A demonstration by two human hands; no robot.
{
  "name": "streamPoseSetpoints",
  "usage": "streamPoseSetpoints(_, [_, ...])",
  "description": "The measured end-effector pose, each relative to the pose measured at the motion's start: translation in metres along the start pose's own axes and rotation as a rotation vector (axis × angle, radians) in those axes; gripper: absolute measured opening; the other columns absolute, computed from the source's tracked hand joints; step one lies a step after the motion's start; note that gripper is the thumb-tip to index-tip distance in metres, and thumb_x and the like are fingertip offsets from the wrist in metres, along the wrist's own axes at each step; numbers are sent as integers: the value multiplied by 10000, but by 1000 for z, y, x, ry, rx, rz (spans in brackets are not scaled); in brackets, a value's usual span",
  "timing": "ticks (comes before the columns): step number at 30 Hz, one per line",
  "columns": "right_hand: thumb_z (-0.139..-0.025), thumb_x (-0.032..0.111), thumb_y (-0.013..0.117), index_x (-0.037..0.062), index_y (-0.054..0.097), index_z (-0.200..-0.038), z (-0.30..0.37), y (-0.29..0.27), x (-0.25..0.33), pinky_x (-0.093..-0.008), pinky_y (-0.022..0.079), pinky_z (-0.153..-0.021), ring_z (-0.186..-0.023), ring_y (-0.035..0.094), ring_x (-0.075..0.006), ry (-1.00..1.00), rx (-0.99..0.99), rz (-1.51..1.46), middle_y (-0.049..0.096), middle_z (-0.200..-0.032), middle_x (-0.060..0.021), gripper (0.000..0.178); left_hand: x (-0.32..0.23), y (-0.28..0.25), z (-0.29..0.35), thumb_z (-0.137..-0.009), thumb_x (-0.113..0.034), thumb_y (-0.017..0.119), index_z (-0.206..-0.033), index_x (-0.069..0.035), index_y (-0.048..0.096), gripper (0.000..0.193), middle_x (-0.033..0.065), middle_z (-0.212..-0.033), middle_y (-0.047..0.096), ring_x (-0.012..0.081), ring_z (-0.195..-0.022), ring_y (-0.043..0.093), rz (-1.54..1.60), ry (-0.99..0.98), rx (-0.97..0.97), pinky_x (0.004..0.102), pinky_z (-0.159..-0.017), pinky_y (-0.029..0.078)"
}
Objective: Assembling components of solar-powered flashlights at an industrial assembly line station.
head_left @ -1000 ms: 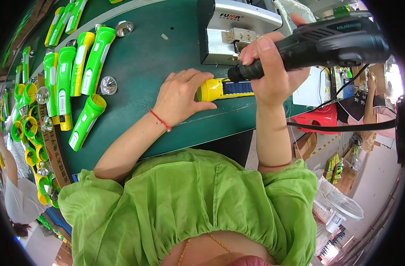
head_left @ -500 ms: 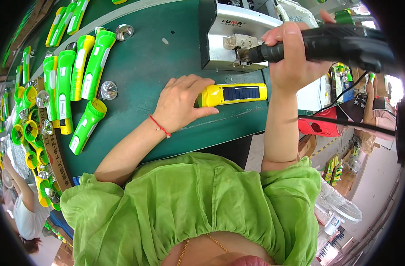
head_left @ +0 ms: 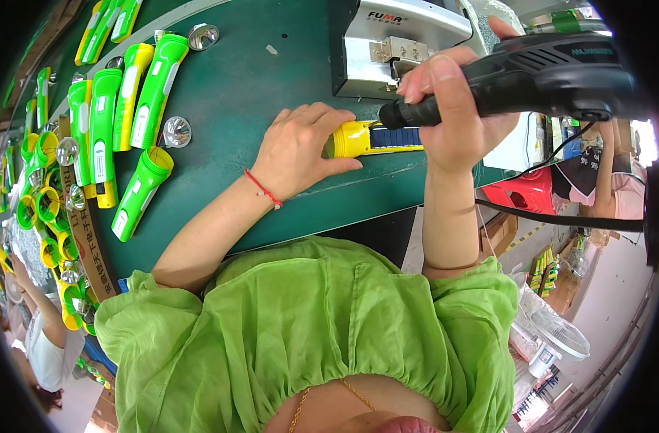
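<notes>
A yellow flashlight (head_left: 356, 138) with a dark solar panel lies sideways on the green tabletop. My left hand (head_left: 298, 148) curls round its wide head end, thumb on the near side and fingers on the far side. My right hand (head_left: 453, 108) is wrapped round a black electric screwdriver (head_left: 553, 72). Its nose points left and hovers over the flashlight near the head end of the panel. The right hand and wrist hide the flashlight's tail end. I cannot tell whether the bit touches it.
A silver screw-feeding machine (head_left: 409, 25) stands beyond the screwdriver. Several green and yellow flashlights (head_left: 104, 133) and loose round reflectors (head_left: 177, 132) lie at the left, by a cardboard edge (head_left: 89, 234). Cables, a red stool (head_left: 521, 191) and a white fan (head_left: 557, 335) are at the right.
My right hand has brought the screwdriver away from the machine, left and nearer, over the flashlight. My left hand keeps its hold on the flashlight.
</notes>
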State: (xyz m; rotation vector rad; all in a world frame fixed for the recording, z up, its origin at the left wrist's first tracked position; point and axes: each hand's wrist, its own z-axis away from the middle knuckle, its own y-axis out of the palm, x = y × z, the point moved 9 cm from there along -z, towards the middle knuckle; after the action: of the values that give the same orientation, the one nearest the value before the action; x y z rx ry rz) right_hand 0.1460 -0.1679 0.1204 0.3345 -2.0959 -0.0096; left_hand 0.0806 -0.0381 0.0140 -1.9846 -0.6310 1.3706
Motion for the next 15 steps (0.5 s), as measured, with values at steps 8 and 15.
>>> streamPoseSetpoints(8, [-839, -57, 578, -54, 301, -1314, 7, 6, -17, -335, 530, -575, -554, 574, -169, -25, 28, -56, 590, -704, -115, 550, -2, 0, 0, -660, -316, 848, -1134, -63, 637, 576, 93, -1028, 654, 311, -933, 628, 2, 10, -32, 406, -802, 497])
streamPoseSetpoints(15, [-843, -101, 592, -48, 325, -1268, 16, 15, -14, -287, 523, -563, -567, 584, -152, -120, 22, 161, 606, -722, -102, 505, -5, 0, 4, -640, -296, 851, -1128, -56, 628, 587, 93, -1000, 645, 314, -893, 622, 7, 12, -57, 413, -772, 495])
